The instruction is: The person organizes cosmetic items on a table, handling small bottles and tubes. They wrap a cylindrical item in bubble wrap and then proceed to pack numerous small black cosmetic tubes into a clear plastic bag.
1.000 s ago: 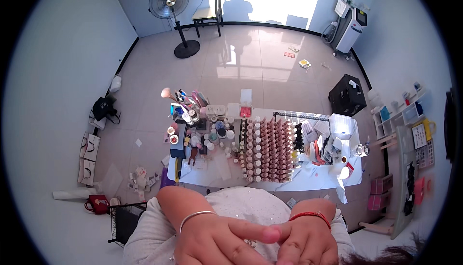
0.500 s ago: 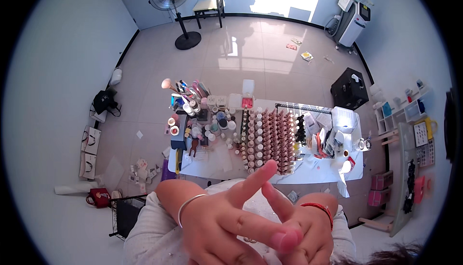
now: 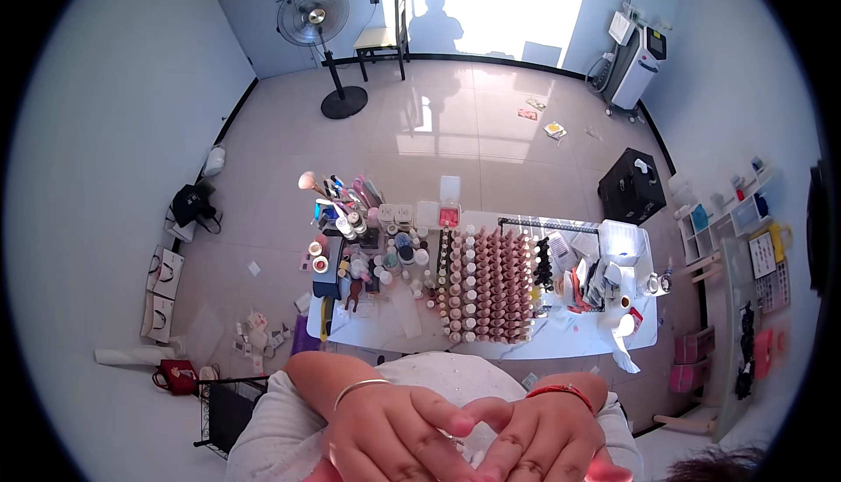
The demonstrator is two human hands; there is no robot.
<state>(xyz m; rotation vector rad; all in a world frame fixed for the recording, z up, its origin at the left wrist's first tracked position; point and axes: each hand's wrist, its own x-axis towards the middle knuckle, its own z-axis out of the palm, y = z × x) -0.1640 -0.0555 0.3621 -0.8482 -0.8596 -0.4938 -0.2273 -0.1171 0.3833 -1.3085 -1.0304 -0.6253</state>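
My left hand [image 3: 394, 434] and my right hand [image 3: 547, 434] meet low in front of my body, above my lap. The fingers of both slant inward, stretched and a little bent, and their tips touch or nearly touch. No object shows in either one. A pale bracelet [image 3: 355, 389] circles my left wrist, a red cord bracelet [image 3: 565, 389] my right. Behind the gap between them lies my light top [image 3: 429, 377] with small shiny bits. The lower edge cuts off some fingertips.
Beyond my hands stands a white table [image 3: 385, 333] crowded with rows of nail polish bottles [image 3: 491, 289], jars and a makeup brush [image 3: 308, 181]. Farther off are a standing fan [image 3: 315, 16], a chair [image 3: 378, 39], a black case [image 3: 632, 186] and a wheeled machine [image 3: 635, 70].
My left index finger, stretched out and crossing the right hand's raised finger, has come down. Both hands now lie side by side with fingertips together. The room sits lower in view.
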